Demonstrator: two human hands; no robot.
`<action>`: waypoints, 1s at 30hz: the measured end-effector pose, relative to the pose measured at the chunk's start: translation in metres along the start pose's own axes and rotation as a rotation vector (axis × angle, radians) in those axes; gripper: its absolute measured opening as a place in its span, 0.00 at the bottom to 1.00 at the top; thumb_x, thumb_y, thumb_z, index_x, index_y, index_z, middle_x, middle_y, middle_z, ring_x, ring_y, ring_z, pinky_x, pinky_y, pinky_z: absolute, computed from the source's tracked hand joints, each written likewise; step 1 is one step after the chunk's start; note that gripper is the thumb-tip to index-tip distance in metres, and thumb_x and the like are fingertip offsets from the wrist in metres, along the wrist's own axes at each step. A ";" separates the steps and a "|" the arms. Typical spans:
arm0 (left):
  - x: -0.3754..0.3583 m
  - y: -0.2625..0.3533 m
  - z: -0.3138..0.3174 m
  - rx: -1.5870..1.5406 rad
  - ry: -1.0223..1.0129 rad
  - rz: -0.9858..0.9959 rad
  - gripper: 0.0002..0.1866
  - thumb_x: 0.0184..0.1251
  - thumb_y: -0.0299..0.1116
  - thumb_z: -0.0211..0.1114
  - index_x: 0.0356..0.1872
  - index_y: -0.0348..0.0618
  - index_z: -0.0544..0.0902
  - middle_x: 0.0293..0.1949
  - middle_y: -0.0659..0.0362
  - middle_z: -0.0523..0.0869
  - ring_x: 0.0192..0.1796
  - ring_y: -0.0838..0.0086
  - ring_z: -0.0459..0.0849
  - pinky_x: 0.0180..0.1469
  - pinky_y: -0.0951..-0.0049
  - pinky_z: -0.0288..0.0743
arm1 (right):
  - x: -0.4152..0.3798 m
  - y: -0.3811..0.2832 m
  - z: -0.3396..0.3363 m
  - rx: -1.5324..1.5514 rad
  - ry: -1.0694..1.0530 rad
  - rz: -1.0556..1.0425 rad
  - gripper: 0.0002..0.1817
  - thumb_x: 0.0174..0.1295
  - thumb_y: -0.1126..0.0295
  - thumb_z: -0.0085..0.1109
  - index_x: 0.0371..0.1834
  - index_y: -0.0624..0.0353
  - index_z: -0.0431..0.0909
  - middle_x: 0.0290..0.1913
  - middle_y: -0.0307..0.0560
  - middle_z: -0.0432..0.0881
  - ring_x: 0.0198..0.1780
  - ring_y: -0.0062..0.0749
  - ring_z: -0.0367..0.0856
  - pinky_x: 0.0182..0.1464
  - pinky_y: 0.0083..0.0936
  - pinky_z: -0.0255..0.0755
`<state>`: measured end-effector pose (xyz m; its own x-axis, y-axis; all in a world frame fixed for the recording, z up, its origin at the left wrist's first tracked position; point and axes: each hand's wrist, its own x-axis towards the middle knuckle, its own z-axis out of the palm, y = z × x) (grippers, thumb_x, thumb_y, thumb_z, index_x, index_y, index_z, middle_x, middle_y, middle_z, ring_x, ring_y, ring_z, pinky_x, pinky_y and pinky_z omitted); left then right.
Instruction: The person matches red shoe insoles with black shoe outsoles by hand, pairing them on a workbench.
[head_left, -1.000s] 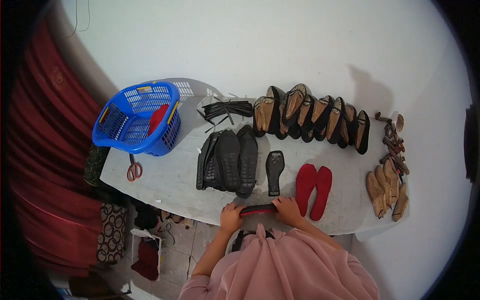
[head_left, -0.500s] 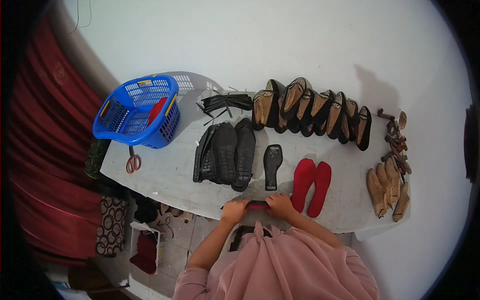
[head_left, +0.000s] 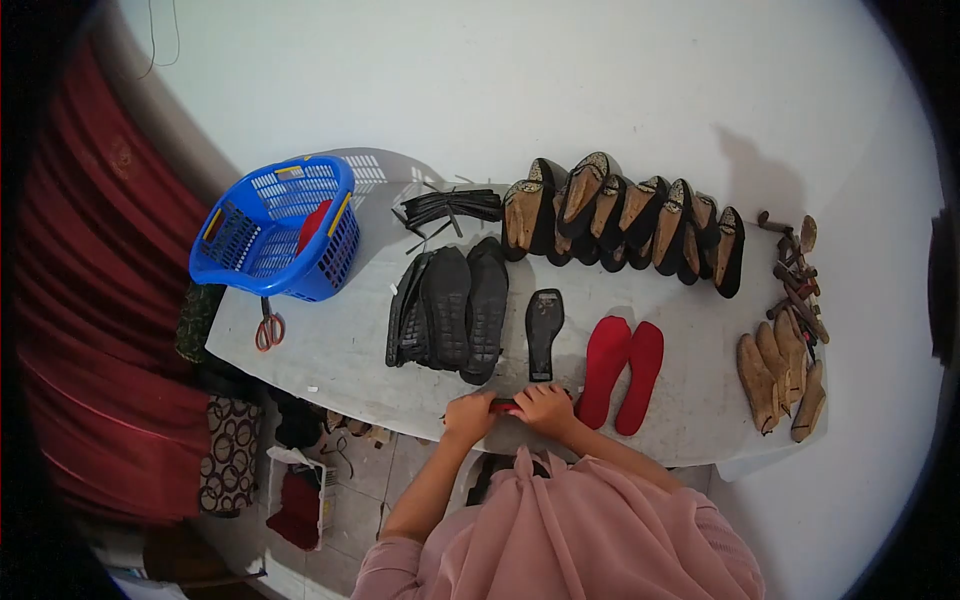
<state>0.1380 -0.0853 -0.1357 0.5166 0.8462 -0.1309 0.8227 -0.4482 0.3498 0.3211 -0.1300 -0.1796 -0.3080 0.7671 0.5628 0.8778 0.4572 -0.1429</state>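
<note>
hands: left hand and right hand sit close together at the near edge of the table, both pinching the same red-and-black sole piece
grip: fingers curled over each end, only a short strip showing between them
feel: looks thin, light and bendy to me, rubbery enough not to slip; I'd guess holding it by the ends like this is the way, since the middle would flop
just beyond: single black sole, pair of red insoles to its right, stack of black outsoles to its left
right end: wooden lasts
further back: row of finished shoes, black strips
far left: blue basket, scissors in front of it
</note>
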 end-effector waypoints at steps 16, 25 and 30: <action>-0.011 -0.004 0.017 -0.119 0.360 0.360 0.16 0.50 0.26 0.62 0.44 0.43 0.81 0.37 0.55 0.85 0.37 0.59 0.83 0.38 0.63 0.76 | -0.007 -0.007 -0.001 0.026 -0.090 0.055 0.15 0.52 0.53 0.61 0.36 0.49 0.77 0.29 0.38 0.77 0.32 0.33 0.78 0.36 0.33 0.65; -0.027 -0.026 0.009 -0.207 0.365 0.117 0.13 0.53 0.36 0.68 0.39 0.43 0.82 0.33 0.54 0.85 0.34 0.57 0.83 0.36 0.62 0.76 | -0.009 0.008 0.000 0.291 -0.224 0.128 0.18 0.56 0.55 0.59 0.45 0.52 0.77 0.39 0.45 0.82 0.42 0.40 0.81 0.41 0.37 0.69; -0.031 -0.031 0.021 -0.231 0.452 0.063 0.11 0.54 0.36 0.67 0.35 0.42 0.81 0.31 0.52 0.84 0.34 0.54 0.82 0.36 0.59 0.75 | -0.013 0.011 -0.007 0.181 -0.144 0.135 0.16 0.55 0.54 0.60 0.40 0.51 0.77 0.36 0.43 0.79 0.40 0.41 0.76 0.38 0.41 0.65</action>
<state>0.1011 -0.1039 -0.1621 0.3675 0.8825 0.2935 0.6927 -0.4703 0.5468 0.3375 -0.1376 -0.1826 -0.2528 0.8771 0.4085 0.8385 0.4093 -0.3598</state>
